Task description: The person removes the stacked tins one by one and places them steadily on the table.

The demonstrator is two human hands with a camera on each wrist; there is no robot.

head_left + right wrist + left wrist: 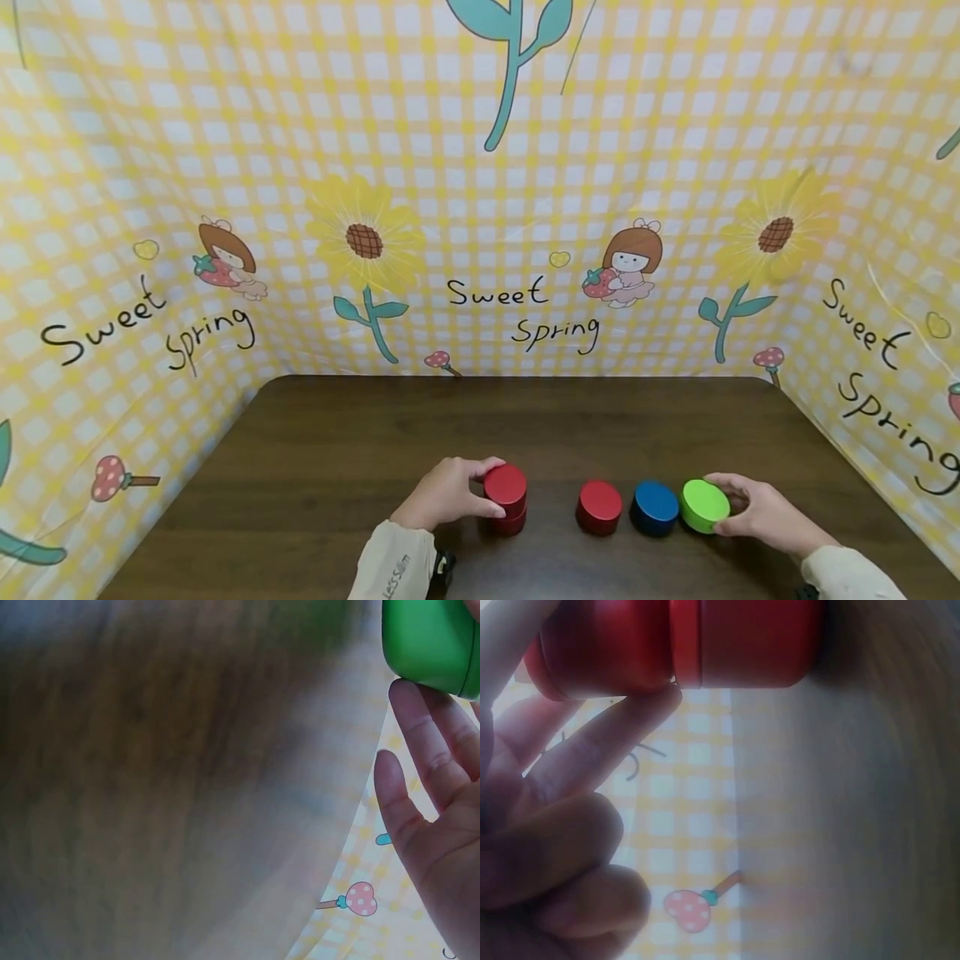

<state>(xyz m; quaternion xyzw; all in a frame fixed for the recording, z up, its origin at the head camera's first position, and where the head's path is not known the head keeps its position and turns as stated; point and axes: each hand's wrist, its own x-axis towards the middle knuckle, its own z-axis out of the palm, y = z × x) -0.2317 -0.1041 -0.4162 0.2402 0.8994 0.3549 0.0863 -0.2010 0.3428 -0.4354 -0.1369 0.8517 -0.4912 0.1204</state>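
Observation:
Two red round tins are stacked left of the middle of the table. My left hand (450,496) grips the upper red tin (506,489) between thumb and fingers. Under it stands the lower red tin (512,525), and the left wrist view shows the upper one against its lid (686,645). On the right, my right hand (768,512) pinches a bright green round tin (705,506) from its right side. In the right wrist view, a gap shows between the green tin's base (420,667) and the tabletop.
Between the hands stand a single red tin (599,507) and a blue tin (654,507), the blue one close beside the green. The dark wooden table (360,425) ends at a yellow checked cloth (480,208) at the back and sides.

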